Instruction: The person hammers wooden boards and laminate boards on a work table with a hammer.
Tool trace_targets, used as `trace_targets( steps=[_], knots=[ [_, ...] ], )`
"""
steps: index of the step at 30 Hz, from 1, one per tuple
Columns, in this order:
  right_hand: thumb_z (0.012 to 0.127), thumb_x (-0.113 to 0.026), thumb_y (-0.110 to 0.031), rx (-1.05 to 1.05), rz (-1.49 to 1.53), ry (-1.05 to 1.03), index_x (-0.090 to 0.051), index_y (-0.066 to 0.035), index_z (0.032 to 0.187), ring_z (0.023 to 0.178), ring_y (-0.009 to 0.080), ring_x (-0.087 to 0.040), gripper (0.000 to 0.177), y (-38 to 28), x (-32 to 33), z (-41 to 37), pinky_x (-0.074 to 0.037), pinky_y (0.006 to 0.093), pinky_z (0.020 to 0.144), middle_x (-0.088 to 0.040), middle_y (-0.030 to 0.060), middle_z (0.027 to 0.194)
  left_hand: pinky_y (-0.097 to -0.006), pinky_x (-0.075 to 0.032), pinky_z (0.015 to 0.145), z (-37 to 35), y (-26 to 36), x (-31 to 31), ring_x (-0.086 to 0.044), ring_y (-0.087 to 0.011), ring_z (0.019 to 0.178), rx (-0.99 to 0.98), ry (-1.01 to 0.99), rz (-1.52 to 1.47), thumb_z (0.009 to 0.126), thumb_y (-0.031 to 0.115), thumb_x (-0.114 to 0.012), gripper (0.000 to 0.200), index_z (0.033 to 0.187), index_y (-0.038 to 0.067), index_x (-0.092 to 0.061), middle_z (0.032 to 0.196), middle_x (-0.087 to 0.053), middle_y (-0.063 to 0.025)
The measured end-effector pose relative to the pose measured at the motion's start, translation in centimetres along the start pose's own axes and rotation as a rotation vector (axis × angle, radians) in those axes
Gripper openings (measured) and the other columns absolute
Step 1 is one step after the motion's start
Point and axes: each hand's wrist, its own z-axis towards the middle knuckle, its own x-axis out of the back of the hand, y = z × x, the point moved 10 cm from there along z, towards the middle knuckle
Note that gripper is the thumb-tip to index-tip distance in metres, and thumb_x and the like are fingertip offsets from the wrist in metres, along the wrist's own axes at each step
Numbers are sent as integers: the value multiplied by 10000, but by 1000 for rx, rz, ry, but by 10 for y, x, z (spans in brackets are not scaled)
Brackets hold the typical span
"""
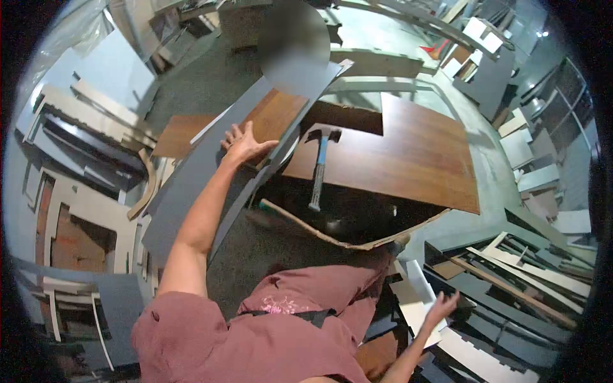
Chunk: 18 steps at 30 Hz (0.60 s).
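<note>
My left hand [241, 144] is stretched forward with fingers spread, its palm side against a long grey panel [191, 185] that leans at a slant. Just beyond the fingers, a brown wood-grain piece [276, 115] lies against that panel. A claw hammer [321, 167] with a blue and dark handle rests on a brown wood-grain board [408, 159], its handle end past the board's near edge. My right hand [442, 308] is low at the right, fingers apart, beside a white board piece [415, 300]. No object shows in its fingers.
Offcuts and strips [511, 268] are piled at the right. Cut-out panels [89, 210] stand at the left. Under the brown board is a dark hollow with a rough curved edge [306, 230]. A blurred round patch covers part of the far side.
</note>
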Motion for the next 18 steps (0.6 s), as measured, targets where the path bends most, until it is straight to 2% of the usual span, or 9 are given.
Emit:
trace_targets(
  steps=[1, 3, 4, 7, 10, 12, 15, 16, 18],
  knots=[
    [823, -597, -66, -154, 328, -116, -410, -8, 1293, 1000, 255, -540, 510, -40, -23, 3, -445, 346, 852, -539, 186, 1111, -624, -83, 1040, 3, -6, 5, -80, -497, 1323, 51, -4, -10, 557, 802, -581, 1191, 1438, 122, -156, 1433, -114, -309],
    [871, -546, -105, -14, 508, -382, -419, -34, 1278, 879, 159, -515, 433, -138, -68, -6, -447, 299, 767, -540, 84, 1038, -619, -95, 1040, 5, -14, 8, -122, -482, 1321, 97, 0, -16, 571, 798, -574, 1170, 1435, 125, -162, 1424, -154, -302],
    [886, -526, -118, -35, 631, -603, -404, -39, 1289, 1039, 211, -514, 428, -203, -89, -20, -389, 343, 933, -547, 123, 1128, -609, -97, 1044, 8, -14, 5, -152, -456, 1317, 59, 23, -31, 580, 794, -571, 1150, 1430, 129, -173, 1407, -192, -287],
    [901, -530, -158, -50, 1033, -1025, -381, -33, 1305, 979, 202, -564, 449, -371, -132, -72, -449, 322, 866, -570, 145, 1131, -567, -67, 1063, 7, -10, -3, -181, -387, 1316, 8, 90, -45, 584, 773, -583, 1110, 1416, 138, -214, 1362, -260, -234],
    [912, -526, -315, 8, 1077, -1228, -232, 31, 1382, 1106, 249, -509, 654, -470, -182, -110, -434, 338, 899, -474, 192, 1267, -574, -68, 1057, -8, 0, -3, -198, -388, 1306, -43, 159, -35, 593, 757, -588, 1086, 1410, 130, -244, 1345, -295, -242],
    [914, -504, -398, -265, 1133, -1400, -155, 37, 1402, 1233, 299, -395, 741, -505, -216, -139, -398, 367, 962, -315, 226, 1378, -574, -69, 1056, -24, 12, -6, -190, -390, 1311, -58, 134, -30, 596, 753, -590, 1084, 1411, 128, -244, 1348, -293, -249],
    [898, -523, -429, -366, 1234, -1506, -371, -36, 1279, 1114, 209, -496, 568, -525, -251, -169, -429, 333, 903, -489, 112, 1190, -572, -69, 1056, -37, 22, -25, -185, -405, 1312, -97, 119, 14, 597, 732, -610, 1085, 1414, 123, -240, 1358, -264, -277],
    [888, -539, -438, -430, 1251, -1486, -430, -89, 1196, 1000, 143, -531, 478, -520, -263, -176, -454, 312, 800, -520, 44, 1088, -570, -66, 1056, -43, 26, -26, -184, -407, 1311, -102, 133, 6, 611, 720, -609, 1066, 1412, 120, -245, 1356, -263, -277],
    [867, -551, -457, -416, 1184, -1482, -392, -66, 1229, 1030, 185, -516, 556, -509, -258, -171, -440, 345, 805, -499, 83, 1152, -568, -64, 1056, -60, 32, -31, -183, -409, 1309, -107, 140, -6, 625, 709, -608, 1046, 1410, 118, -250, 1353, -262, -278]
  ],
)
